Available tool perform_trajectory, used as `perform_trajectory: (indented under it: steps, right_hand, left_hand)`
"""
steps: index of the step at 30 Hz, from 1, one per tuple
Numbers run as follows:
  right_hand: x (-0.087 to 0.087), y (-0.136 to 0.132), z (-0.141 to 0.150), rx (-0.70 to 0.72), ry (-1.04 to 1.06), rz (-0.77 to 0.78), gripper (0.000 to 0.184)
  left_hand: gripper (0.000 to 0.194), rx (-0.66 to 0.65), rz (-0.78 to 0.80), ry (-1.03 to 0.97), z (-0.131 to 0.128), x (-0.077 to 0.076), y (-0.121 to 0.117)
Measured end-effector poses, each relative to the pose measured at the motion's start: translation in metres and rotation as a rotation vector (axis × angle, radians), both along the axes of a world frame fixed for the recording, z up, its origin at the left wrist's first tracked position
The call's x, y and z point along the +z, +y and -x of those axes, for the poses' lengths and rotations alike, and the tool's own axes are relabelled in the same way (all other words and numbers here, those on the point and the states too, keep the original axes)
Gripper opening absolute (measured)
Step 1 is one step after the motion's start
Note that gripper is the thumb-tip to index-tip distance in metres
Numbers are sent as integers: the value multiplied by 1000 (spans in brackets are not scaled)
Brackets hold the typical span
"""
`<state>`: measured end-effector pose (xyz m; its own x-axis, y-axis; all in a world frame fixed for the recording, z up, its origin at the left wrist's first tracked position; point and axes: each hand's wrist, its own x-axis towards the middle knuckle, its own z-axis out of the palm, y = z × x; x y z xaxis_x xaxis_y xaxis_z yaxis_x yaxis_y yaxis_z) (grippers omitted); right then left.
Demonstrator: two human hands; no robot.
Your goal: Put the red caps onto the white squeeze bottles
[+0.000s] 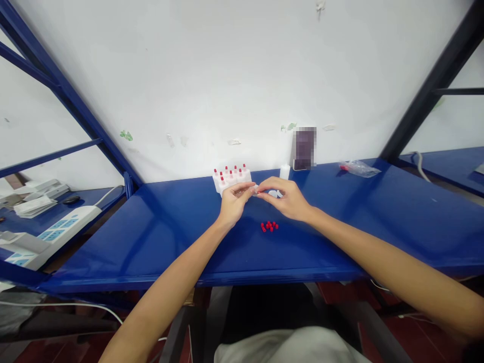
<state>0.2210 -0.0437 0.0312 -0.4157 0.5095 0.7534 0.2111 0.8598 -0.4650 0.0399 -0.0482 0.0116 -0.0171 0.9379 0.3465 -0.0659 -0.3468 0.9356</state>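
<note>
My left hand (233, 200) and my right hand (286, 197) meet over the blue table (159, 237), fingertips pinched together on a small white bottle (256, 189) between them. Just behind the left hand stands a cluster of several white bottles with red caps (231, 178). A small pile of loose red caps (269, 226) lies on the table in front of the hands. A few small white pieces (275, 193) lie under the right fingers.
A white uncapped bottle (285, 171) and a blurred dark object (304, 148) stand at the wall. A clear plastic bag (360, 168) lies at the back right. A white power strip (56, 229) and papers (36, 204) sit on the left bench. Blue frame posts (71, 101) flank the table.
</note>
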Motion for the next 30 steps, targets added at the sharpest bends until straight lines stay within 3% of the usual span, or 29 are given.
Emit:
perform_trajectory:
  steps: [6, 9, 17, 24, 27, 30]
  right_hand:
    - [-2, 1, 0, -10, 9, -32, 10]
    - [-4, 3, 0, -24, 28, -98, 8]
    - [-10, 7, 1, -81, -89, -339, 11]
    - [-12, 6, 8, -97, -105, -358, 11]
    - [-10, 8, 12, -110, -36, -242, 9]
    - [-4, 16, 15, -169, 61, -58, 9]
  left_hand:
    - [36, -183, 87, -192, 0, 0, -2]
    - [42, -237, 59, -175, -1, -3, -2]
    - [37, -240, 58, -140, -1, -7, 1]
    - [40, -200, 11, -6, 5, 3, -1]
    - [42, -94, -168, 218, 10, 12, -6]
    - [32, 220, -442, 452, 17, 20, -10]
